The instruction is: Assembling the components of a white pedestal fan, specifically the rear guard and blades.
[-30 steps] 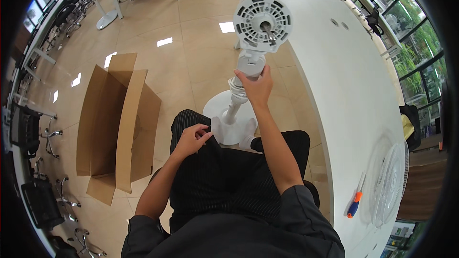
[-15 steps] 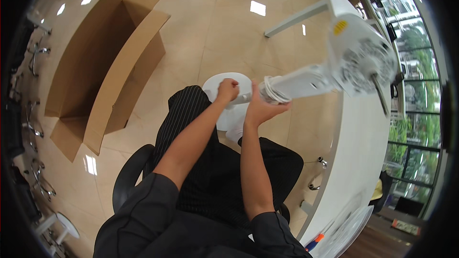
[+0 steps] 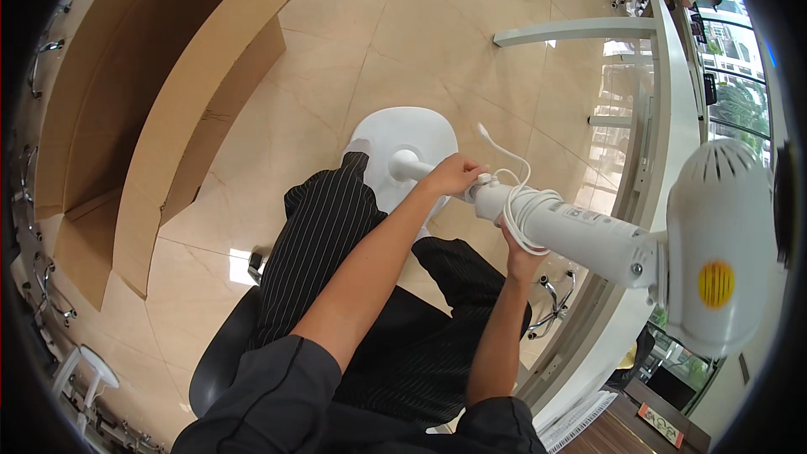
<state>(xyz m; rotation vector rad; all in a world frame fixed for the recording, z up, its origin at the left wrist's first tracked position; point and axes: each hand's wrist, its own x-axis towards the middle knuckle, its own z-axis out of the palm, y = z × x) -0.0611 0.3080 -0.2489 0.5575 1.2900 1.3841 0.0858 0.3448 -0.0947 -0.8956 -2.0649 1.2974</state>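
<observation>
A white stand fan slants across the view from its round base (image 3: pixel 370 130) on the floor between my feet. Its thin pole (image 3: pixel 414 167) rises into the thick white body (image 3: pixel 580 231). The motor head (image 3: pixel 723 244), with a yellow round sticker, hangs at the far right without a blade or grille. My left hand (image 3: pixel 452 175) has its fingers closed at the top of the pole, by a small knob (image 3: pixel 483 178). My right hand (image 3: pixel 523 254) holds the body from below, partly hidden behind it. A white power cord (image 3: pixel 530 210) is coiled round the body there, its plug end sticking out loose.
A large open cardboard box (image 3: pixel 197 84) stands on the tiled floor at the left. To the right runs a white table (image 3: pixel 672 84) with its legs. A wire fan grille (image 3: pixel 580 422) lies at the lower right. Behind me is a black chair (image 3: pixel 223 361).
My left hand has moved from above the base to the pole's top. The fan body now meets the pole, its motor head turned and lower at the right. The view has shifted.
</observation>
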